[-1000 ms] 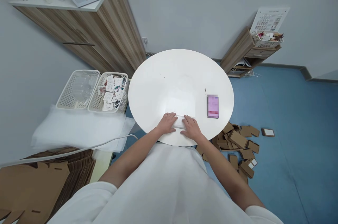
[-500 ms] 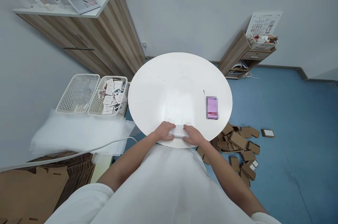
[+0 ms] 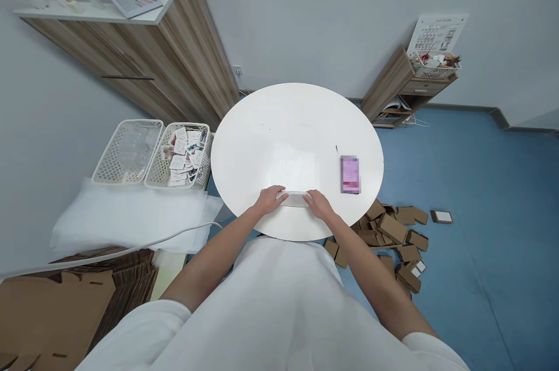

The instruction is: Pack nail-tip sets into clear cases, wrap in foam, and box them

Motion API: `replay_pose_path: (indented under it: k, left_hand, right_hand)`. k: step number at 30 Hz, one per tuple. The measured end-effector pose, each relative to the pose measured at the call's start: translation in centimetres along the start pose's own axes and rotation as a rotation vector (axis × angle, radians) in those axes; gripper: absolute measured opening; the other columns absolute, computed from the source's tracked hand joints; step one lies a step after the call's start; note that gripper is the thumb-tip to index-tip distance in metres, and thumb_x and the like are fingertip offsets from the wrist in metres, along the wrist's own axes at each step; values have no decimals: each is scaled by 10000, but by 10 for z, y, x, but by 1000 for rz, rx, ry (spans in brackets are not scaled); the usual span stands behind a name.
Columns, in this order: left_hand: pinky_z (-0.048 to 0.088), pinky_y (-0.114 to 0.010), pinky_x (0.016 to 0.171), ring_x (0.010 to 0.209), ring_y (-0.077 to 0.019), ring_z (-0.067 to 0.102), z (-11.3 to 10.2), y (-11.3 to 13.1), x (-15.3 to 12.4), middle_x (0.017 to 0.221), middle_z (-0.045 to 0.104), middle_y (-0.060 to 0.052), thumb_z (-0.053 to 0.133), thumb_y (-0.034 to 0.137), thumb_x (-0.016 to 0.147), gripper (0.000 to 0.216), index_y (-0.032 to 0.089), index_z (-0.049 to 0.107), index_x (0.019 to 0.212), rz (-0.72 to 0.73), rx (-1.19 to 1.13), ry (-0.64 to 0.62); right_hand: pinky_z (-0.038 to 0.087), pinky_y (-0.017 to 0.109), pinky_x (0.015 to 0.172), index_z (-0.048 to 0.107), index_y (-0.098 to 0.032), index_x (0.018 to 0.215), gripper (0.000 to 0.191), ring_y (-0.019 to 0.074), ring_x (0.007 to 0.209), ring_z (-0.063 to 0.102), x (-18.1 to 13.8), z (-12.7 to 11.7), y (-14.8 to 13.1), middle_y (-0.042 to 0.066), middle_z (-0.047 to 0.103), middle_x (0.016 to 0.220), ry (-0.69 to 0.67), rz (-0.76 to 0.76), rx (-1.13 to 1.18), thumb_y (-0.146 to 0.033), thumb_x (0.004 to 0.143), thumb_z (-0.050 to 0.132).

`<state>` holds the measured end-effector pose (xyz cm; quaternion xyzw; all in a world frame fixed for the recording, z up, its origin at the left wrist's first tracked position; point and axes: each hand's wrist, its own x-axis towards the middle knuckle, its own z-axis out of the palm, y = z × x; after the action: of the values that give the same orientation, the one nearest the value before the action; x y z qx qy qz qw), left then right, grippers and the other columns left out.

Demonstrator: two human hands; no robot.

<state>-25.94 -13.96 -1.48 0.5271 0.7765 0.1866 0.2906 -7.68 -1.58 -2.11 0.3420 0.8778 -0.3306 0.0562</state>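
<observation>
A small white oblong bundle [image 3: 295,200], which looks wrapped in thin foam sheet, lies on the round white table [image 3: 292,115] near its front edge. At the bundle's left end is my left hand [image 3: 269,200], fingers over the far side and thumb on the near side. My right hand [image 3: 319,205] grips the right end in the same way. What is inside the wrapping is hidden. To the right on the tabletop lies a pixelated purple rectangle [image 3: 350,175], too blurred to name.
Left of the table are two white baskets [image 3: 151,170], one holding cards and small packets. White foam sheets [image 3: 126,214] lie before them, above stacked flat cardboard [image 3: 65,313]. A white cable [image 3: 174,237] crosses there. Brown boxes [image 3: 393,229] litter the floor at right.
Both hands have moved forward, away from my body, with the white bundle between them. The bundle now sits farther from the table's front edge.
</observation>
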Motion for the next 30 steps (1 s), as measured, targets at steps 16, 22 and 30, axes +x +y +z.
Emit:
replay_pose_path:
  k: [16, 22, 30]
  left_hand:
    - [204, -423, 1020, 1241, -249, 335, 13, 3, -3, 1321, 418, -95, 460, 348, 811, 405, 228, 434, 1197, 85, 302, 181]
    - [232, -431, 1006, 1230, -257, 349, 28, 13, 3, 1347, 382, -90, 588, 315, 699, 545, 243, 391, 1202, 133, 281, -5]
    - [336, -376, 904, 1033, -245, 504, 16, 11, -12, 1146, 544, -71, 567, 305, 664, 435, 217, 499, 1084, 193, 203, -40]
  right_hand:
    - [209, 449, 999, 389, -182, 1238, 538, 282, 1278, 237, 4, 9, 6, 129, 324, 1377, 216, -139, -275, -420, 770, 507]
    - [220, 444, 982, 430, -198, 1165, 511, 256, 1240, 329, 14, 8, 6, 116, 360, 1370, 7, -276, -319, -304, 697, 604]
    - [309, 363, 906, 466, -184, 1106, 415, 225, 1033, 506, -5, 4, -2, 94, 568, 1129, -63, -290, -232, -371, 741, 532]
